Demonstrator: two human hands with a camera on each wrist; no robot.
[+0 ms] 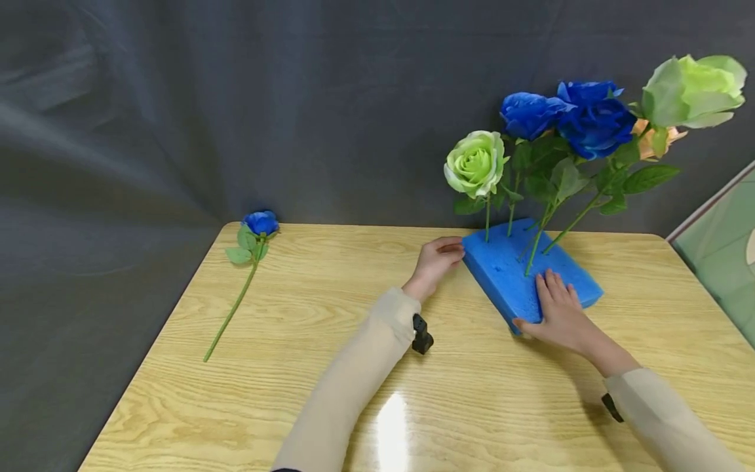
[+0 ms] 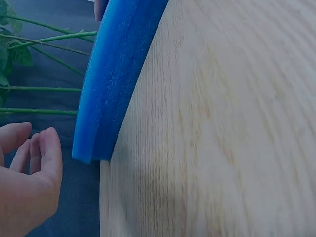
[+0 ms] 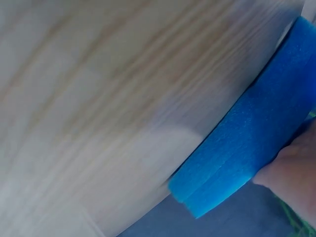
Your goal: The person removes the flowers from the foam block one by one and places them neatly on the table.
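A blue foam block (image 1: 510, 272) lies on the wooden table (image 1: 307, 301), right of centre. Several artificial roses stand in it: a pale green one (image 1: 475, 164), two blue ones (image 1: 592, 118) and a larger green one (image 1: 693, 88). My right hand (image 1: 554, 301) rests flat on the block's near end, fingers straight, thumb by the near corner. My left hand (image 1: 441, 254) is beside the block's far left corner, its fingers loosely curled and holding nothing. The left wrist view shows the left hand (image 2: 29, 173) just apart from the block (image 2: 116, 79). A loose blue rose (image 1: 260, 223) lies at the far left.
Dark grey cloth (image 1: 236, 98) hangs behind the table and down its left side. A green framed panel (image 1: 722, 242) stands off the right edge. The loose rose's stem (image 1: 232, 308) runs toward the front left. The leaning stems (image 1: 569, 226) overhang the block's far right.
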